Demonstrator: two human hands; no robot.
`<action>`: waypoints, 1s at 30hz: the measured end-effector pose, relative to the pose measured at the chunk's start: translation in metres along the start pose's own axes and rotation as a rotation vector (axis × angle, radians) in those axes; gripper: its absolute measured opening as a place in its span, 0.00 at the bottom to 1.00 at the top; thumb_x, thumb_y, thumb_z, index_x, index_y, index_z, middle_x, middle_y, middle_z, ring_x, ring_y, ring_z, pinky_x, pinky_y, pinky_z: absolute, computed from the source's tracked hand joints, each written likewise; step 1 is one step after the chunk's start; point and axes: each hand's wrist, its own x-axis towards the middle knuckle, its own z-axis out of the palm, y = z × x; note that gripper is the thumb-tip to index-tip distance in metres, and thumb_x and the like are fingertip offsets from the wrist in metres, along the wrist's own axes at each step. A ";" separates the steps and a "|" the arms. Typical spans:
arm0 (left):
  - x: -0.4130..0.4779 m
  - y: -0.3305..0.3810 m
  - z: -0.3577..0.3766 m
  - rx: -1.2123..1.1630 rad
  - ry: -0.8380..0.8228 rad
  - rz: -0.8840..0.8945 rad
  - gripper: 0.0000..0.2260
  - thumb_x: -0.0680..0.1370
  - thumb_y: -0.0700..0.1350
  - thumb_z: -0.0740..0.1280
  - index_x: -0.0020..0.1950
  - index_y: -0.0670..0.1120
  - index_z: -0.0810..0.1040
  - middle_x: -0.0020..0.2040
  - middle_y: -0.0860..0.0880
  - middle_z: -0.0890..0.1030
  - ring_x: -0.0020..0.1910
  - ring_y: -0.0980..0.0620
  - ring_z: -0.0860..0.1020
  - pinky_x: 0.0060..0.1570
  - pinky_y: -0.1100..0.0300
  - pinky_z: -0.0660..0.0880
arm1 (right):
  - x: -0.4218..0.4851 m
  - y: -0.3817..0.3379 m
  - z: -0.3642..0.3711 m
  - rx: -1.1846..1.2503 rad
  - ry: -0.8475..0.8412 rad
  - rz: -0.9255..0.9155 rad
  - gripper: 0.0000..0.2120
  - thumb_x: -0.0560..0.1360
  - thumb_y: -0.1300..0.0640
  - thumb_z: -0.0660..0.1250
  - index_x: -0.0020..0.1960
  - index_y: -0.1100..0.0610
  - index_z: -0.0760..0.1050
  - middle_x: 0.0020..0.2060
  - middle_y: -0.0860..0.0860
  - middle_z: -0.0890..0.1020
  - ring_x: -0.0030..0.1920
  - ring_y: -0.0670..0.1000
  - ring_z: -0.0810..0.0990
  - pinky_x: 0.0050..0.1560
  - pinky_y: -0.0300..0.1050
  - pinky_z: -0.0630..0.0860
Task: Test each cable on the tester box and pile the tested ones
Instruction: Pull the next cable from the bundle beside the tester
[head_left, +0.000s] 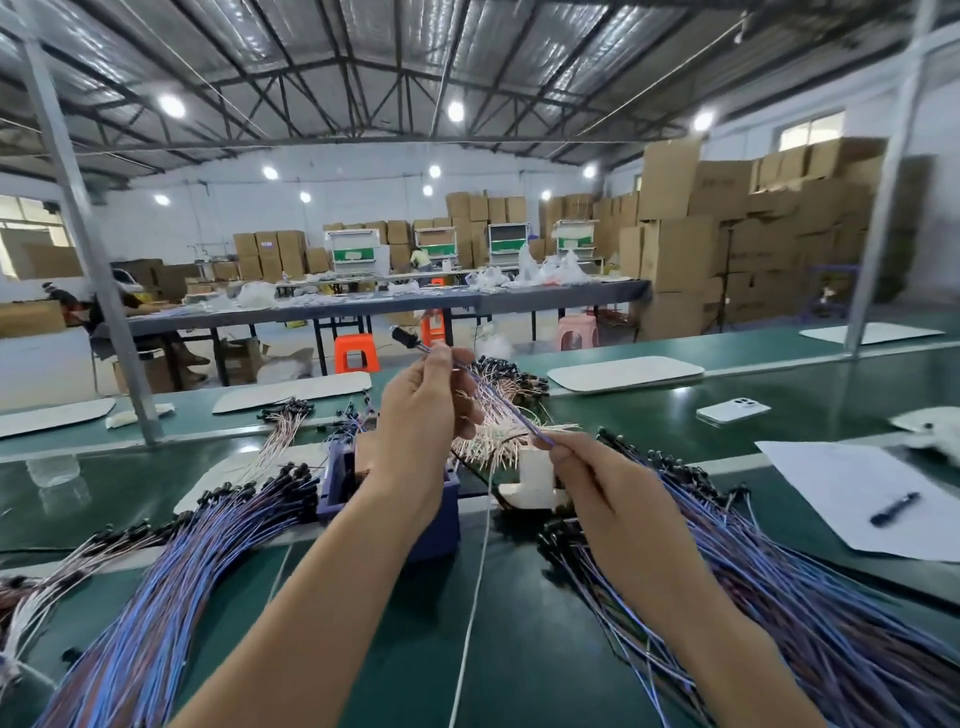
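Single blue-violet cable (497, 401) held up in the air above the bench (519, 649), stretched slantwise between both hands. Its black connector end (402, 338) sticks out up-left past the left hand (428, 410). Left grip: thumb and fingers pinching the cable near the connector. Right hand (587, 475) is lower and to the right; right grip pinches the cable's other end at the fingertips.

Blue tester box (333, 488) sits on the bench right below and behind the left wrist, partly hidden by it. White block (535, 480) just beside the box, under the right hand's fingers.

Big fanned pile of blue cables (156, 571) at left of the box, another pile (779, 597) at right under the right forearm. A third heap with pale wire ends (498, 436) lies behind the hands.

Thin white cord (474, 597) runs down the bench between the forearms. Far right: white paper sheet (831, 483) with a dark pen (894, 508) on it, and a white phone (732, 410) face down behind it. Orange stool (356, 353) beyond the bench.
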 end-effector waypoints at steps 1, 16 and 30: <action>0.005 -0.006 0.008 -0.023 -0.015 -0.040 0.14 0.86 0.46 0.56 0.49 0.45 0.80 0.30 0.55 0.77 0.26 0.57 0.74 0.28 0.63 0.69 | -0.002 0.006 -0.009 -0.080 0.020 0.014 0.15 0.82 0.42 0.56 0.60 0.41 0.79 0.36 0.35 0.79 0.38 0.37 0.77 0.37 0.34 0.70; 0.017 -0.111 0.055 0.575 -0.639 -0.447 0.10 0.84 0.46 0.63 0.62 0.44 0.79 0.56 0.48 0.84 0.47 0.54 0.83 0.41 0.65 0.79 | -0.027 0.088 -0.041 -0.697 -0.183 0.243 0.23 0.85 0.46 0.53 0.79 0.46 0.59 0.70 0.47 0.70 0.67 0.49 0.70 0.65 0.43 0.69; -0.004 -0.076 -0.189 1.186 -0.566 -0.403 0.13 0.84 0.53 0.59 0.58 0.49 0.80 0.46 0.55 0.84 0.35 0.64 0.80 0.37 0.69 0.75 | -0.032 0.021 0.164 -0.171 -0.426 0.020 0.16 0.83 0.50 0.56 0.70 0.41 0.70 0.58 0.42 0.82 0.54 0.49 0.80 0.50 0.48 0.75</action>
